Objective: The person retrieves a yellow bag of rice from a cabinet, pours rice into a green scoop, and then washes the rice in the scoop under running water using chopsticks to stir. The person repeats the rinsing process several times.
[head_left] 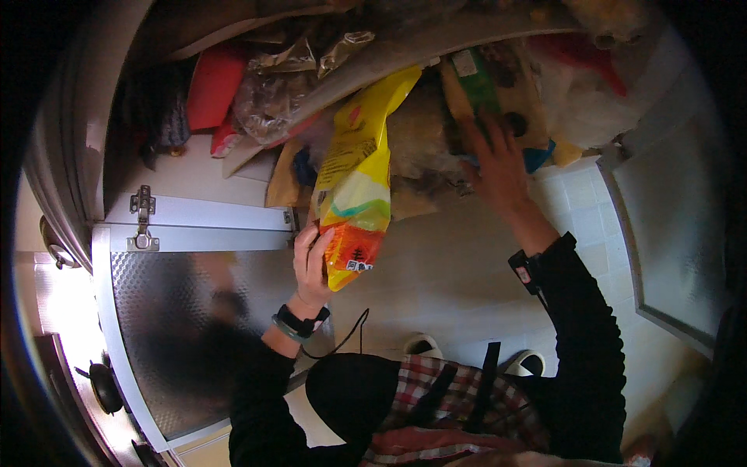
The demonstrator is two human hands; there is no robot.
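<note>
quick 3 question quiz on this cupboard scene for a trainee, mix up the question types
1. True or false: the left hand holds the lower end of the yellow packet.
2. Multiple choice: the right hand rests on A) the cupboard door, B) the packets on the shelf, C) the floor tiles.
3. Fill in: each wrist wears a dark ____.

Key
1. True: its grip is closed around the packet's orange bottom.
2. B: the fingers lie spread and flat on the packets, gripping nothing.
3. Band: left wrist band, right wrist band.
</note>
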